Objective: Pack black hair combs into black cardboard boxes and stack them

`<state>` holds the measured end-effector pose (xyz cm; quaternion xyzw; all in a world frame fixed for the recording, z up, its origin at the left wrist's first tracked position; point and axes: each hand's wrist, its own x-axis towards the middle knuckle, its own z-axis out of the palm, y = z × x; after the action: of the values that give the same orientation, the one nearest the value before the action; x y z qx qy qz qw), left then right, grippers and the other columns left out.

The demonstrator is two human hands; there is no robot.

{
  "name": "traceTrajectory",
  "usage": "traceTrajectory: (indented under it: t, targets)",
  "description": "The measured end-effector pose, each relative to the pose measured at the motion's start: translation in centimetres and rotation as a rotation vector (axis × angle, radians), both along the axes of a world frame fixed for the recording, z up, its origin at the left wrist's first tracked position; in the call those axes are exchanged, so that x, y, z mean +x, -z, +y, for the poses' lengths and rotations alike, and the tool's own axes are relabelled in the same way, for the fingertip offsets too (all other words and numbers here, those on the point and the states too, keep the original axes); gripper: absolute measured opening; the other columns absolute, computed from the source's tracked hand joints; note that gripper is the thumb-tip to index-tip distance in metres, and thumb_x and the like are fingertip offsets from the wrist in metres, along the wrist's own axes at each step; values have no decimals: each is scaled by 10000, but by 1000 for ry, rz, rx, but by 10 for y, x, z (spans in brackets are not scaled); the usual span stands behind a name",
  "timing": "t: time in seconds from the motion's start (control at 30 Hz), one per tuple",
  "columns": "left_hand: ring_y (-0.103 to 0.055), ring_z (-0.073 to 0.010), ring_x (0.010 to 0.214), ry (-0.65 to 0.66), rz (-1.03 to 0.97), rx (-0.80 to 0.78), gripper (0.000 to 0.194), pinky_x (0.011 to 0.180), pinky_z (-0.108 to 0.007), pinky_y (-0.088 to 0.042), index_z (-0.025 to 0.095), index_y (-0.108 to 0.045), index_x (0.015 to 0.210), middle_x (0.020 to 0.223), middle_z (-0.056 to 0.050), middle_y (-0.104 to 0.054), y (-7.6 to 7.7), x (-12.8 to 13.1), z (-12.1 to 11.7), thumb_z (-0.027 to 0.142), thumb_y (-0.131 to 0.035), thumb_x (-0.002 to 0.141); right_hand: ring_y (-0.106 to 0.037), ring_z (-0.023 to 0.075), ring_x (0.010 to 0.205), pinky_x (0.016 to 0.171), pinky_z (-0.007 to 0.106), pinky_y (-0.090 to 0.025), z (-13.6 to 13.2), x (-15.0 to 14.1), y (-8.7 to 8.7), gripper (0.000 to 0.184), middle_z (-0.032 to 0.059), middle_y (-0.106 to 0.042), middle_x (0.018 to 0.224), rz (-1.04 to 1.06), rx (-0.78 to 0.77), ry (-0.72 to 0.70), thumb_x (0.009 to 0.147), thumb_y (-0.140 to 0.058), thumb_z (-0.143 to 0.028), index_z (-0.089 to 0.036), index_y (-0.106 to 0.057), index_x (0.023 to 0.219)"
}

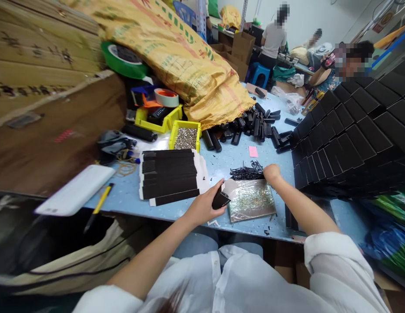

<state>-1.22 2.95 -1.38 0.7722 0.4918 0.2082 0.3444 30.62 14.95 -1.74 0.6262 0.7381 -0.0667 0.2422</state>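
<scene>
My left hand point(205, 205) is closed around a small flat black box point(221, 200) held just above the pale blue table point(130, 195). My right hand point(272, 173) reaches forward with its fingers curled down onto a heap of thin black sticks point(246, 172); what it pinches is hidden. Between the hands lies a shiny foil sheet point(251, 200). A stack of flat black card sleeves point(169, 176) lies left of my left hand.
A tall pile of black boxes point(349, 130) fills the right. Black cylindrical parts point(254, 124) spill from a yellow sack point(189, 65). Yellow bins point(185, 135), tape rolls point(124, 58), a white device point(75, 190) and a pen point(99, 206) sit left. Other people work at the back.
</scene>
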Motion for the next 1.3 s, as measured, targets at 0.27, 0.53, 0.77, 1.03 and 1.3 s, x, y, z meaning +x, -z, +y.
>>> traceTrajectory:
  t: [0.27, 0.53, 0.77, 1.03, 1.3]
  targets:
    - [-618, -292, 1130, -83, -78, -6, 862, 893, -342, -488, 204, -241, 1514, 1345, -124, -577, 4, -1, -3, 346, -640, 764, -688, 238, 941, 833, 334, -511, -37, 21, -17, 265, 153, -725, 996, 407, 306, 450, 900, -547, -215, -127, -660, 1122]
    - [-675, -272, 963, -52, -93, -9, 925, 813, -353, -518, 242, -158, 1521, 1239, -111, -627, 14, 7, -9, 335, -673, 759, -651, 197, 873, 844, 379, -523, -133, -110, -27, 154, 46, -711, 907, 1455, 657, 234, 868, -651, -342, -239, -694, 974]
    - [-651, -226, 934, 9, -181, 177, 393, 783, -336, -519, 235, -517, 1142, 1087, -64, -611, 34, 4, -4, 299, -645, 776, -632, 192, 935, 835, 348, -530, -134, -136, -5, 327, 63, -671, 1098, 1607, 479, 308, 910, -571, -386, -266, -646, 1204]
    - [-692, -242, 804, -24, -188, -119, 1122, 729, -335, -508, 209, 111, 1520, 1009, -75, -678, 14, 7, -2, 263, -688, 735, -633, 221, 1134, 1030, 413, -476, -131, -151, 9, 313, 39, -696, 1192, 1645, 321, 106, 928, -537, -424, -303, -693, 1169]
    - [-641, -271, 1066, -123, -365, -220, 1000, 954, -426, -472, 203, 27, 1536, 1313, -159, -571, 11, 19, -4, 409, -640, 819, -403, 280, 1384, 1097, 477, -398, -152, -150, 14, 864, 70, -273, 1579, 1599, 261, 104, 762, -719, -532, -347, -298, 1493]
